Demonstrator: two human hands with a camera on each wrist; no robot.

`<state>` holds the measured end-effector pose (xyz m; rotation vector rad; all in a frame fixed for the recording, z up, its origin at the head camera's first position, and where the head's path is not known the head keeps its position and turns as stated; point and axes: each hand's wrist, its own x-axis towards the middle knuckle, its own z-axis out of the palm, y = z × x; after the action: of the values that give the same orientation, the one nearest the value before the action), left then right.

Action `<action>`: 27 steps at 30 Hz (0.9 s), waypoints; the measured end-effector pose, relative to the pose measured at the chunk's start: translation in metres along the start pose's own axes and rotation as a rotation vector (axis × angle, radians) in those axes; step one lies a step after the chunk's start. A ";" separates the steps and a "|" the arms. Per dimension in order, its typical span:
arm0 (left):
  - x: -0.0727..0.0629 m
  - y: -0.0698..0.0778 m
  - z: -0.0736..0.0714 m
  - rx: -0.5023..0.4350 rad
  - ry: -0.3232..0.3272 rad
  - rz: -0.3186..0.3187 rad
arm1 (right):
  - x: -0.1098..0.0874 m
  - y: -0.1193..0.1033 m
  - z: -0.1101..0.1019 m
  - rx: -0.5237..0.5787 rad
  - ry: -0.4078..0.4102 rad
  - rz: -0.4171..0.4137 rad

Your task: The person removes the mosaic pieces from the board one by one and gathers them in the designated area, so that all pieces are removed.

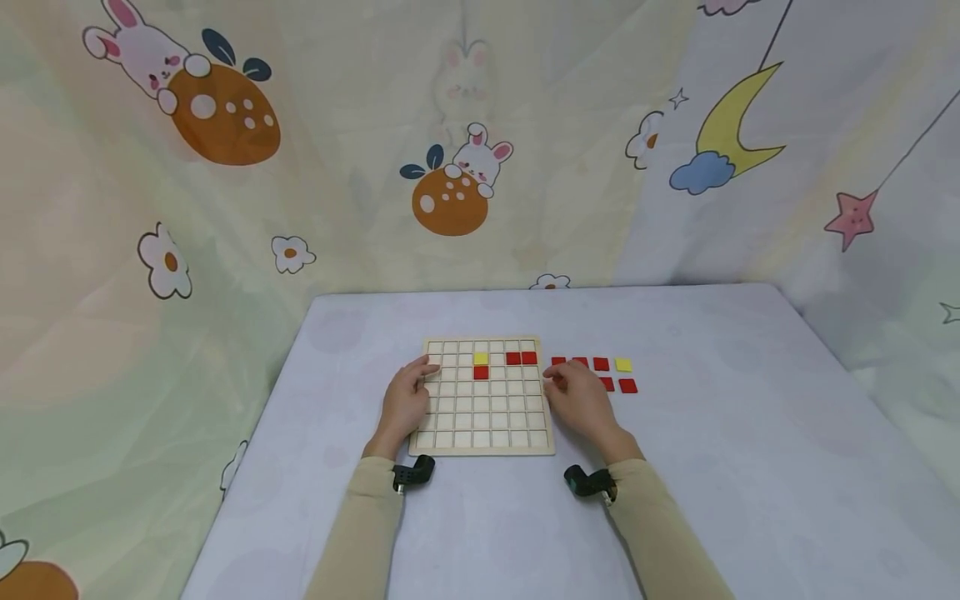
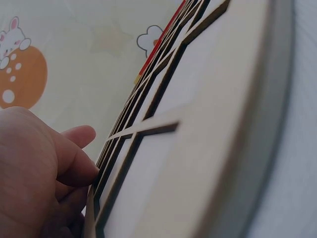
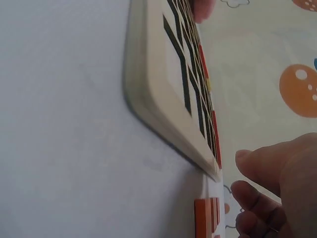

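Note:
A pale wooden grid board (image 1: 480,451) lies on the table. One yellow tile (image 1: 481,358) sits in a cell of its second row, with a red tile (image 1: 481,372) directly below. Two more red tiles (image 1: 521,358) lie side by side near the right edge. My left hand (image 1: 406,402) holds the board's left edge, its thumb (image 2: 79,166) on the grid and other fingers at the side. Just off the right edge, my right hand (image 1: 583,404) has loosely bent fingers, with a gap between thumb (image 3: 250,161) and fingertips and no tile visible there. It partly covers the loose tiles.
Right of the board, several loose red tiles (image 1: 601,364) and one yellow tile (image 1: 623,365) lie in two rows on the pale tablecloth (image 1: 750,467). A printed cloth wall (image 1: 360,167) rises behind the table. Dark wrist cameras (image 1: 590,482) sit on both wrists.

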<state>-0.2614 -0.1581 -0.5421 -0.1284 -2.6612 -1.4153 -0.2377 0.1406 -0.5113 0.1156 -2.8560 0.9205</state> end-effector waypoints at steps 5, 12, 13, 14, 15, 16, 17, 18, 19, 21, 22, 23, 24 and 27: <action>0.000 -0.001 0.001 0.013 0.004 0.000 | 0.010 -0.004 0.002 -0.006 -0.004 0.007; 0.000 -0.002 0.001 0.006 0.006 -0.005 | 0.021 -0.006 0.003 0.007 -0.003 0.022; -0.001 -0.001 0.001 0.002 0.006 -0.005 | 0.023 -0.006 0.004 0.004 -0.002 0.016; -0.001 -0.001 0.000 -0.002 0.006 -0.003 | 0.024 -0.006 0.004 0.003 0.000 0.014; -0.001 -0.001 0.000 -0.002 0.006 -0.001 | 0.025 -0.007 0.005 0.002 0.000 0.012; -0.001 0.000 0.000 -0.007 0.004 0.000 | 0.027 -0.007 0.005 0.001 -0.001 0.008; -0.002 0.000 -0.001 -0.011 0.003 0.001 | 0.028 -0.007 0.006 -0.002 -0.003 0.009; -0.002 0.000 -0.001 -0.013 0.002 0.003 | 0.029 -0.008 0.006 -0.007 -0.006 0.008; -0.002 0.001 -0.001 -0.016 0.001 0.001 | 0.030 -0.008 0.007 -0.009 -0.009 0.008; -0.003 0.001 -0.001 -0.016 0.000 -0.001 | 0.033 -0.009 0.007 -0.009 -0.015 0.018; -0.003 0.001 -0.001 -0.018 0.002 -0.002 | 0.034 -0.009 0.008 -0.005 -0.017 0.021; -0.003 0.001 -0.001 -0.015 0.003 -0.002 | 0.036 -0.009 0.008 0.000 -0.019 0.029; -0.003 0.001 0.000 -0.014 0.005 -0.001 | 0.038 -0.009 0.008 0.004 -0.021 0.036; -0.003 0.001 0.000 -0.016 0.011 0.005 | 0.043 -0.010 0.008 0.024 -0.025 0.057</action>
<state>-0.2586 -0.1576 -0.5421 -0.1287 -2.6393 -1.4316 -0.2796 0.1270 -0.5055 0.0487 -2.8862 0.9713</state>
